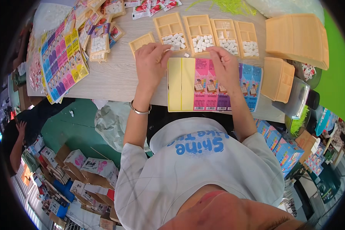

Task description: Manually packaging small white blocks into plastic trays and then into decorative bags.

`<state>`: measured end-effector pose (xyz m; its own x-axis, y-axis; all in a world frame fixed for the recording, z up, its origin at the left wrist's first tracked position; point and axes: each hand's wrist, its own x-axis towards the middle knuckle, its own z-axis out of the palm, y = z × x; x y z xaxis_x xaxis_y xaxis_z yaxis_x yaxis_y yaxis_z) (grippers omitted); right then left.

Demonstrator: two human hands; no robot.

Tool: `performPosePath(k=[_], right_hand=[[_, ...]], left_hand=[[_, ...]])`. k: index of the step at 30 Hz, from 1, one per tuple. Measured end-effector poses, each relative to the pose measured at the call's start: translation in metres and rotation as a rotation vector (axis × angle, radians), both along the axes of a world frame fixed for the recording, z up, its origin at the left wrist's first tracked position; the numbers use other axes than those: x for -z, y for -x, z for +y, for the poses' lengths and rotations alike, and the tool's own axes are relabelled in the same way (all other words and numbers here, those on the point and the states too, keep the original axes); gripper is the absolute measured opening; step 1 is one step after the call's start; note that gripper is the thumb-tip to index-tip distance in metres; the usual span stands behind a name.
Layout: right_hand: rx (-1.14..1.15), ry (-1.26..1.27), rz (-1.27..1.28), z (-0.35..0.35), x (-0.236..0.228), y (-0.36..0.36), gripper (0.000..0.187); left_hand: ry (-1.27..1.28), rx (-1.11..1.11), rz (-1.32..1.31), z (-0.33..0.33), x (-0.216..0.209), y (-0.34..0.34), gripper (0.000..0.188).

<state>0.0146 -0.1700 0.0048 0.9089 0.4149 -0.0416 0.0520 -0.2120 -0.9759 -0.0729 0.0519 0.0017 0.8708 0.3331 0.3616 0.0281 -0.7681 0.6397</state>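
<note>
In the head view, the left hand (pixel 151 63) is curled, thumb and forefinger close together at the front edge of a pale tan plastic compartment tray (pixel 168 25) holding small white rounded pieces (pixel 174 39). The right hand (pixel 226 69) is likewise loosely curled, thumb and forefinger near the front of the neighbouring tan compartment tray (pixel 198 27), above a yellow, pink, purple and blue printed sheet (pixel 180 84); whether either hand pinches a piece is too small to tell. One loose white piece (pixel 186 55) lies on the grey wood-grain table (pixel 122 76) between the hands. The white pieces look light, firm and prone to rolling, so a fingertip pinch around the sides should suit. The trays look light and thin-walled, probably best held by opposite outer walls, kept level lest the pieces spill.
</note>
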Motion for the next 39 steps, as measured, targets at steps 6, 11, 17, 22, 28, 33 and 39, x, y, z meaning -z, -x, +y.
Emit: performPosePath(k=[6, 11, 17, 22, 28, 33, 39], right_hand=[[-0.211, 0.405, -0.658, 0.023, -0.006, 0.007, 0.015], [-0.229, 0.598, -0.692, 0.039, 0.009, 0.009, 0.016], [-0.091, 0.392, -0.608, 0.022, -0.002, 0.001, 0.015], [-0.068, 0.313, -0.491, 0.009, -0.01, 0.001, 0.014], [-0.104, 0.31, -0.463, 0.006, -0.004, 0.004, 0.014], [-0.099, 0.254, -0.503, 0.009, -0.005, -0.001, 0.014], [-0.096, 0.246, -0.538, 0.013, -0.012, -0.006, 0.014]], left_hand=[[-0.196, 0.054, 0.045, -0.005, -0.002, -0.019, 0.02], [-0.263, 0.04, 0.102, -0.006, 0.001, -0.021, 0.014], [-0.155, -0.039, -0.014, -0.006, -0.004, -0.015, 0.01], [-0.214, 0.049, 0.039, -0.016, 0.001, -0.011, 0.009], [-0.234, -0.01, 0.021, -0.02, 0.005, -0.019, 0.011], [-0.158, -0.067, 0.075, -0.02, 0.009, -0.024, 0.01], [-0.269, -0.115, -0.065, -0.017, 0.013, -0.038, 0.007]])
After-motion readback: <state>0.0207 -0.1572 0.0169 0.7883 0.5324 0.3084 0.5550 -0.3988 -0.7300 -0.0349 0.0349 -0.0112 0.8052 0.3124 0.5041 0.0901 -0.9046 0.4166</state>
